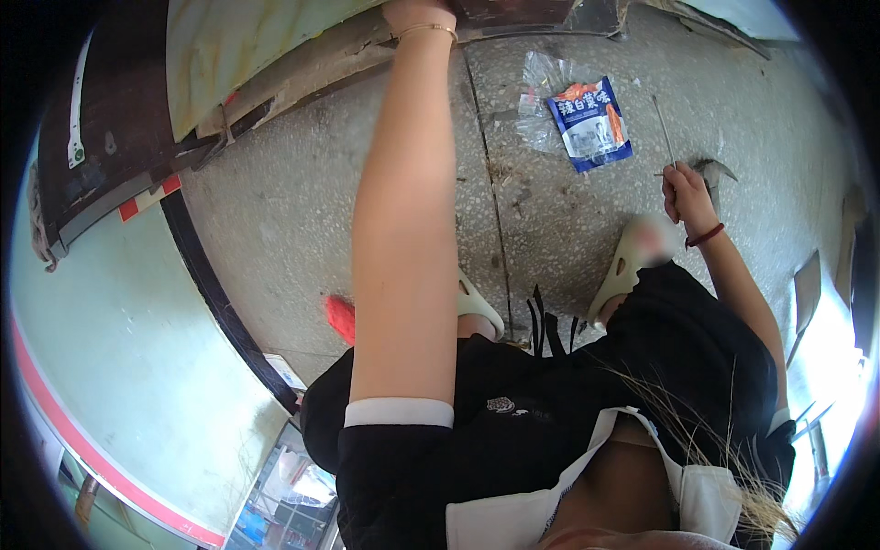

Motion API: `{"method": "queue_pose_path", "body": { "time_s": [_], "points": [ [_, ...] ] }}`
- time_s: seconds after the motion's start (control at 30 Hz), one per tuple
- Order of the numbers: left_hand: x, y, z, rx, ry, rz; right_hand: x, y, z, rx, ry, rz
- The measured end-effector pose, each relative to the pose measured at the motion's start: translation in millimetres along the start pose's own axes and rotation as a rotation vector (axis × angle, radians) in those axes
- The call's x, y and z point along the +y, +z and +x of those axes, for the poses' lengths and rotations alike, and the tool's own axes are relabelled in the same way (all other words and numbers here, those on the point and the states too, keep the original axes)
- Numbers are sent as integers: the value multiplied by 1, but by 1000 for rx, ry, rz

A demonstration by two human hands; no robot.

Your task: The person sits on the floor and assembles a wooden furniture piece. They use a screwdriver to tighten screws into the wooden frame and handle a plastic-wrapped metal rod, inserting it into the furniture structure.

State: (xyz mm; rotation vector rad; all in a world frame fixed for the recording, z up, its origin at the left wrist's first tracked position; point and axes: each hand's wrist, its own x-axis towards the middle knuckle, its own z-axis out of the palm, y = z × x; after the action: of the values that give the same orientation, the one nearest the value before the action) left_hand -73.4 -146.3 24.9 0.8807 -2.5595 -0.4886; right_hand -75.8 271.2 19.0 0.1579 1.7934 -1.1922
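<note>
My left arm stretches forward to the lower edge of a dark wooden cabinet [515, 15]. Only the wrist and back of my left hand [419, 12] show at the top; its fingers are cut off, so what it touches is hidden. On the right, low over the floor, my right hand [687, 198] grips a thin metal rod [663, 130], perhaps a screwdriver, pointing away from me. A hammer head [715, 169] shows just beside that hand, its handle partly behind the wrist. Left of the rod lies a blue-and-white printed food packet [591, 125] on a clear plastic wrapper [540, 130].
The speckled terrazzo floor [289, 199] has loose debris [526, 196] near the middle. A dark panel with a white metal drawer runner [79, 103] stands at the upper left. A pale wall [137, 309] rises at left. Something red [340, 317] lies by my left arm.
</note>
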Motion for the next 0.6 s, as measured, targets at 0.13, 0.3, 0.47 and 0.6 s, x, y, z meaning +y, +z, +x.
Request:
{"method": "queue_pose_path", "body": {
  "time_s": [0.13,0.3,0.47,0.6],
  "points": [
    [3,2,15,-18,11,42,5,-1,0,32,3,-22],
    [4,-2,26,-34,17,36,4,-2,-3,23,13,-51],
    [4,4,29,-57,18,-5,8,-4,-1,25,13,-1],
    [5,3,33,-68,15,-26,7,-5,2,10,-6,-47]
  ]
}}
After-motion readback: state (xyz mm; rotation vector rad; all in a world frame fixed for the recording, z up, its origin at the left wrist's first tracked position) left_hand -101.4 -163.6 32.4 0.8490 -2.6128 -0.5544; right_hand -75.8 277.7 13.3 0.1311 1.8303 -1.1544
